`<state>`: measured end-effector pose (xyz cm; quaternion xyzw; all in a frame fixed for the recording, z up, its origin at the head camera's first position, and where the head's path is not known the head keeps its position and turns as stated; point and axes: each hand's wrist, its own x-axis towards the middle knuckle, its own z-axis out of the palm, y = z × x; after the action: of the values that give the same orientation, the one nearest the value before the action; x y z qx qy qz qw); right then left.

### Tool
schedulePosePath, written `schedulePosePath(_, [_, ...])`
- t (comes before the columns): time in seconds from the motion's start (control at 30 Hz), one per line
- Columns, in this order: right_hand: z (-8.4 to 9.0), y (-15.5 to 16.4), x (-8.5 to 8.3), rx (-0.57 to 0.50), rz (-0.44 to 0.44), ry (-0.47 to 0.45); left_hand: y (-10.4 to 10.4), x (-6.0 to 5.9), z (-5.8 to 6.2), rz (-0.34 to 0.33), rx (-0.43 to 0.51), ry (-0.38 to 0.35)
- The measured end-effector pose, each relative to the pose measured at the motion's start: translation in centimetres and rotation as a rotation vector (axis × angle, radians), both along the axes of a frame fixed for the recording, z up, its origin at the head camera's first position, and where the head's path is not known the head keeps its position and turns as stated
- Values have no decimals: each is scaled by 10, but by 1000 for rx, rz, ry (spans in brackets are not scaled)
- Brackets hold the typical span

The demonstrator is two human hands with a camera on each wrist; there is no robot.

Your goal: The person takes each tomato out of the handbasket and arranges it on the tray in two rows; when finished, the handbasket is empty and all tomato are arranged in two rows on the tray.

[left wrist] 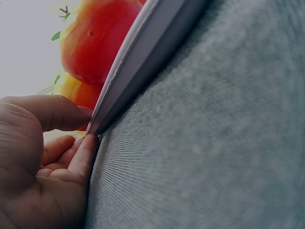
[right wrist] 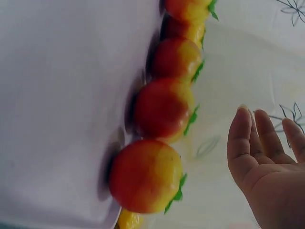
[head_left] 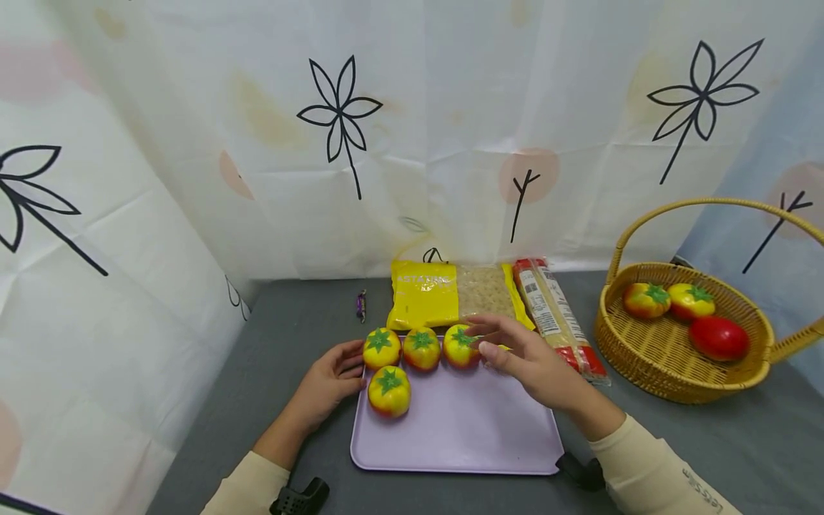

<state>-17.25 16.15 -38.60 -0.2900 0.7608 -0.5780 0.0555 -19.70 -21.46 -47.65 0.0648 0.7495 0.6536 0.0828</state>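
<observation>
L hand (head_left: 331, 379) pinches tray (head_left: 463, 436) left edge | R hand (head_left: 524, 357) open over tomatoes (head_left: 421, 348) | look light, smooth; grasp round body.

Grey desk (head_left: 270, 357), lilac tray (head_left: 463, 429) in the middle, yellow packet (head_left: 425, 293) and noodle pack (head_left: 553, 315) behind it, wicker basket (head_left: 644, 372) at right, small purple candy (head_left: 361, 305) at left.

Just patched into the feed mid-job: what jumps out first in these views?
Four yellow-red toy tomatoes sit at the far-left corner of a lilac tray, three in a row and one in front. The left hand pinches the tray's left edge, while the right hand hovers open by the row's right end. To the right, a wicker basket holds three more fruits.
</observation>
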Motion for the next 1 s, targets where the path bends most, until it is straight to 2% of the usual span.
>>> schedulePosePath(0.1, [4, 11, -1, -41, -8, 7, -1, 0, 0, 0, 0, -1])
schedulePosePath(0.23, [8, 25, -2, -64, -8, 66, -1, 0, -1, 5, 1, -1])
schedulePosePath(0.67, [14, 73, 0, -156, -73, 70, -1, -1, -1, -4, -3, -1])
schedulePosePath(1.0, [16, 107, -4, -336, -141, 67, 0, 0, -1, -11, -2, 24])
